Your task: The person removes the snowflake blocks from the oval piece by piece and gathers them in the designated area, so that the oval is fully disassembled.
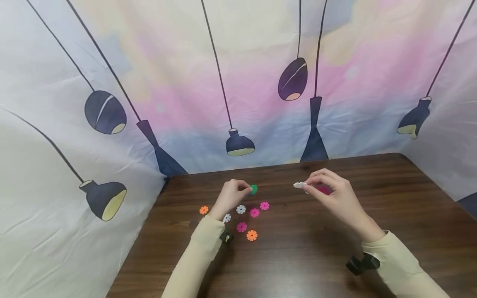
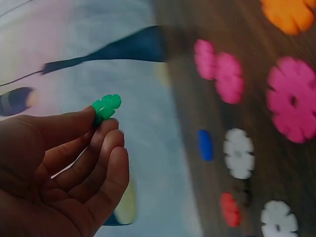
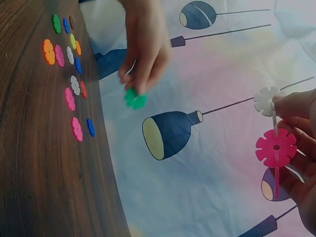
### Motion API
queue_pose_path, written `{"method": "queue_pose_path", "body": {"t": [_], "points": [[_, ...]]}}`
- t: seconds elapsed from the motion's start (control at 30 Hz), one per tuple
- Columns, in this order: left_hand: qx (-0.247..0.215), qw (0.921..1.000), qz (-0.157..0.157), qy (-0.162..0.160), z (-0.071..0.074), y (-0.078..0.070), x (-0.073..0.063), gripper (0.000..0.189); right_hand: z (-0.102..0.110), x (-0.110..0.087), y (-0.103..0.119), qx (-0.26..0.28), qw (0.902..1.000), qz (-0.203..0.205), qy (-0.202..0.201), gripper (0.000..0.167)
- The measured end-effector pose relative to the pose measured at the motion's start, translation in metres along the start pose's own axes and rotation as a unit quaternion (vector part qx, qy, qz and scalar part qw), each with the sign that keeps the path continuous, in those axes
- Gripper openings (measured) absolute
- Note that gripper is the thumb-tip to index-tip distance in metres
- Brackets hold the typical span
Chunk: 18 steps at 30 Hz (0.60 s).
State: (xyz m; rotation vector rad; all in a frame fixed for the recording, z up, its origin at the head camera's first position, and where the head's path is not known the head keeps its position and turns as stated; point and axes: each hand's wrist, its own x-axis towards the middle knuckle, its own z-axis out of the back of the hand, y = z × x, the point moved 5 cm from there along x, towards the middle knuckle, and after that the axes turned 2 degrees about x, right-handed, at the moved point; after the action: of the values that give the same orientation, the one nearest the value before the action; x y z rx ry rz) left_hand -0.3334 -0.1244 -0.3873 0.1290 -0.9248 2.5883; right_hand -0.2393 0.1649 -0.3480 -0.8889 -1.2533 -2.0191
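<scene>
Between thumb and fingers my left hand (image 1: 232, 195) pinches a green notched plastic disc (image 2: 107, 106), held up above the table's far part. My right hand (image 1: 337, 196) grips a joined group of notched discs off to the right. In the right wrist view this group has a white disc (image 3: 265, 101) at the top and a pink disc (image 3: 275, 148) below it. A white piece and a pink piece show edge-on in the same group. The green disc and the joined group are apart. My right fingers hide part of the group.
Loose notched discs lie on the brown wooden table (image 1: 298, 256), among them an orange disc (image 1: 251, 235), a pink disc (image 1: 242, 227) and a white disc (image 1: 241, 209). Blue and red ones (image 2: 230, 209) lie nearby. A lamp-printed cloth (image 1: 253, 103) hangs behind the table.
</scene>
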Motion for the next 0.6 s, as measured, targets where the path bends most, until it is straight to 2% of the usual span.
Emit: {"method": "queue_pose_path", "body": {"t": [0.17,0.27,0.43,0.6], "points": [[0.023,0.9978,0.033,0.054,-0.019,0.021,0.016,0.015,-0.003,0.0,0.0,0.003,1.0,-0.001,0.005,0.025],[0.033,0.9955,0.048,0.074,-0.027,0.031,0.022,0.016,-0.003,0.001,0.0,0.008,0.9999,-0.003,0.008,0.025],[0.061,0.9936,0.052,0.08,-0.036,0.04,0.026,0.019,-0.003,0.0,0.0,0.001,0.9999,-0.007,0.012,0.022],[0.088,0.9907,0.066,0.081,-0.04,0.042,0.029,0.028,-0.003,0.0,0.0,0.003,0.9999,-0.001,0.012,0.022]]}}
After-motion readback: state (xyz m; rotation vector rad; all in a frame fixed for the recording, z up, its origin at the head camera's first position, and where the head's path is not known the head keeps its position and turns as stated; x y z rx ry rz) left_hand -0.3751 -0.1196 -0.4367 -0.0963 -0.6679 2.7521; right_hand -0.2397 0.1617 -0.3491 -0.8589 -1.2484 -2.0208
